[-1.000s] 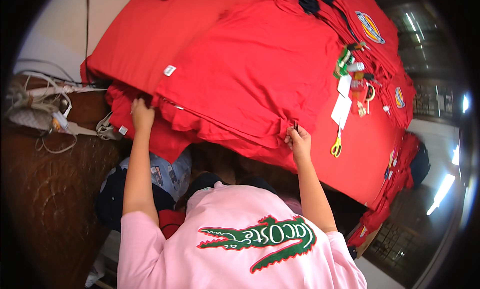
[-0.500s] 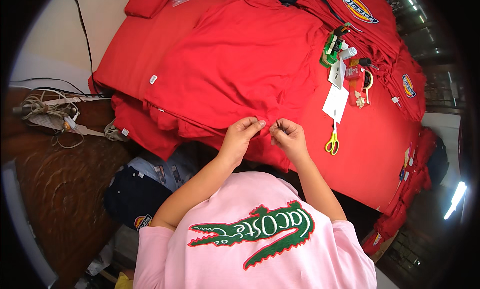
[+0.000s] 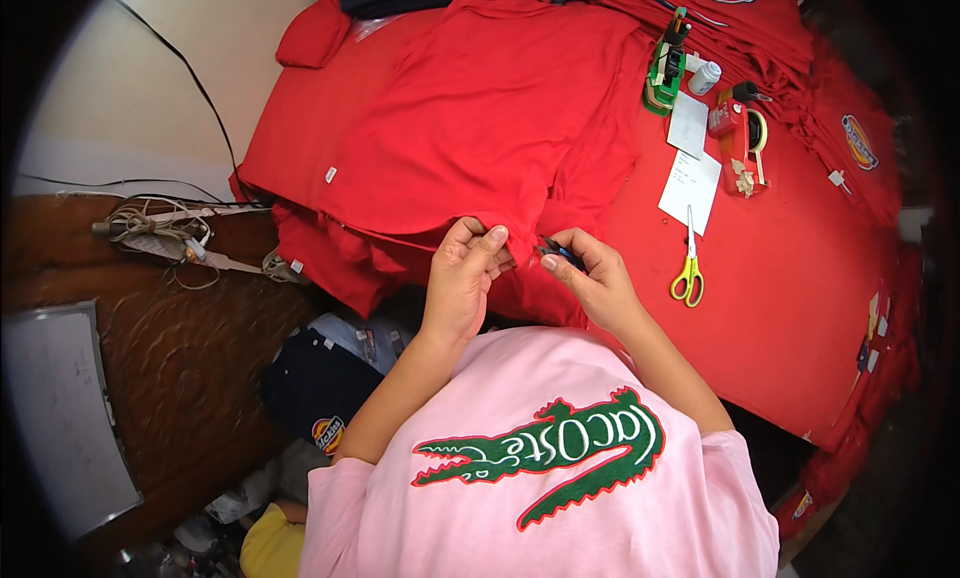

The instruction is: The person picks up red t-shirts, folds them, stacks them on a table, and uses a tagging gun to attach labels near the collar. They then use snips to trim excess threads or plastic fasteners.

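A red garment point(image 3: 470, 118) lies spread over the near part of the table, its edge hanging toward me. My left hand point(image 3: 465, 273) pinches a bit of this cloth between thumb and fingers. Close on its right, my right hand point(image 3: 602, 280) is closed around small thread snips point(image 3: 560, 250) with dark blades and a blue part. Their tips point left at the pinched cloth; whether the blades touch it I cannot tell. Yellow-handled scissors point(image 3: 688, 278) lie on the red tabletop point(image 3: 770, 318), right of my right hand.
Beyond the scissors lie white papers point(image 3: 690, 193), a green holder point(image 3: 662, 78), a white bottle point(image 3: 704, 78) and a red tape dispenser point(image 3: 740, 143). Red garments point(image 3: 850, 88) are heaped at the far right. Corded gear point(image 3: 150, 223) sits left, with dark folded clothing point(image 3: 320, 383) below the table edge.
The whole view has shifted and turned a little. The snips show more plainly in my right hand, their tips toward the cloth. My left hand holds the cloth edge slightly raised.
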The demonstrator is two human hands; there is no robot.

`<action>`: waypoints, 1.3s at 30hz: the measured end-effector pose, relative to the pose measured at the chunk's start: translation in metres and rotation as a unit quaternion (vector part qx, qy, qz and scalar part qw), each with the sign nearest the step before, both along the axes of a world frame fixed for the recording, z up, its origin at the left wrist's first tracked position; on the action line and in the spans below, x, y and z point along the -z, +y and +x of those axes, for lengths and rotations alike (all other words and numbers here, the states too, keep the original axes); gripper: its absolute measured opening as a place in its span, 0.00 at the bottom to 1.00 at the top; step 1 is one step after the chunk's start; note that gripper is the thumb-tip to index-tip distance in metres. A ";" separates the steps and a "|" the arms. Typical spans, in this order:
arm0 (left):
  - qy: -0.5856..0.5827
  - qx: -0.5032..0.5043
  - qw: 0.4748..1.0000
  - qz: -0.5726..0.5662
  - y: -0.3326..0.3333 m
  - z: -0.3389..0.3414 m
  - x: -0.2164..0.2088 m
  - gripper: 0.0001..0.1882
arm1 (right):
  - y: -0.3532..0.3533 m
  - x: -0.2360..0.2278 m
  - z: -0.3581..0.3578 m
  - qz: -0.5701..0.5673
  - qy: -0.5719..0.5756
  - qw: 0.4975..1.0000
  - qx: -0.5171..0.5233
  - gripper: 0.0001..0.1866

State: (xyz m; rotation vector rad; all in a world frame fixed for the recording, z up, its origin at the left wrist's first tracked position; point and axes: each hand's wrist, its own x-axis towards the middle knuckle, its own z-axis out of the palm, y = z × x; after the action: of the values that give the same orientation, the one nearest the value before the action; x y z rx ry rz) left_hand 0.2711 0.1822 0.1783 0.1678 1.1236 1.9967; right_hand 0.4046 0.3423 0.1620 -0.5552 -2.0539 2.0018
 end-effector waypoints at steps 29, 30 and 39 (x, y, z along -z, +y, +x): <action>0.041 0.130 0.990 -0.045 -0.014 -0.070 -0.007 0.03 | -0.037 0.002 -0.036 -0.154 0.034 0.953 0.259 0.10; 0.035 0.139 0.989 -0.040 -0.016 -0.074 -0.004 0.03 | -0.032 0.003 -0.036 -0.171 0.053 0.936 0.303 0.10; 0.130 0.245 0.959 -0.062 -0.026 -0.088 0.000 0.08 | -0.079 -0.005 -0.074 0.037 0.050 0.976 0.209 0.23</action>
State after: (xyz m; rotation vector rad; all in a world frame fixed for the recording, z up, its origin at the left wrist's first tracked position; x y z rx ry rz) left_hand 0.1828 0.1562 0.1786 0.5976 1.2240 1.4857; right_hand 0.3309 0.2628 0.1665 -0.7800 -1.7648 1.6666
